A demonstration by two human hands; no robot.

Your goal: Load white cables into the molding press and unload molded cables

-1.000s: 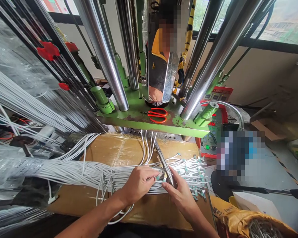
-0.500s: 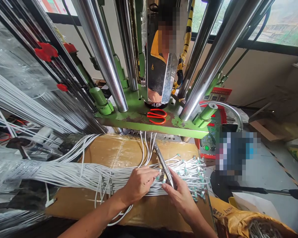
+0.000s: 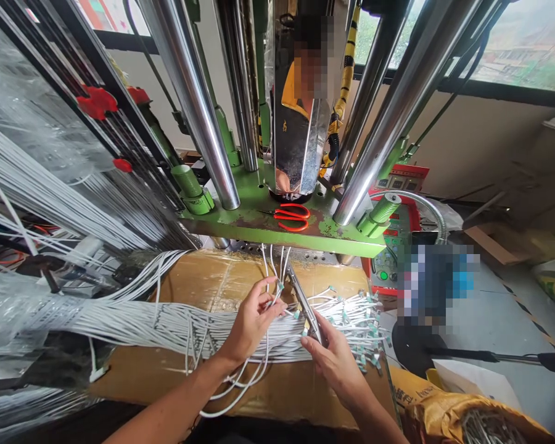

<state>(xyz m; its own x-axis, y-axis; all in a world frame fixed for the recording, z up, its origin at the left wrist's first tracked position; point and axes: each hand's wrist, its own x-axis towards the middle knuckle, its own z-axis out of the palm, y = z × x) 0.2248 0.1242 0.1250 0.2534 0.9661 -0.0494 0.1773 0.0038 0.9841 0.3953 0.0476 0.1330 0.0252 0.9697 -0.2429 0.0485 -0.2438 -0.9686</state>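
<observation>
My left hand [image 3: 255, 317] is closed on a white cable [image 3: 264, 364] whose green-tipped end stands out by the fingertips. It is just left of a narrow metal bar [image 3: 301, 295], apart from it. My right hand [image 3: 337, 357] grips the near end of that bar between thumb and fingers. Small yellowish pieces and green-tipped cable ends sit along the bar's left side. Beneath both hands runs a thick bundle of white cables [image 3: 166, 324], fanning out at the right into many green-tipped ends [image 3: 358, 320].
Behind the cardboard-covered table [image 3: 198, 280] stands a green press plate [image 3: 240, 216] between steel columns, with red-handled snips [image 3: 292, 216] lying on it. A control panel [image 3: 388, 265] is at the right. An orange sack [image 3: 448, 407] stands at the lower right.
My left hand has moved up and left, away from the metal bar, with a cable end now at its fingertips. My right hand and the bar have hardly moved.
</observation>
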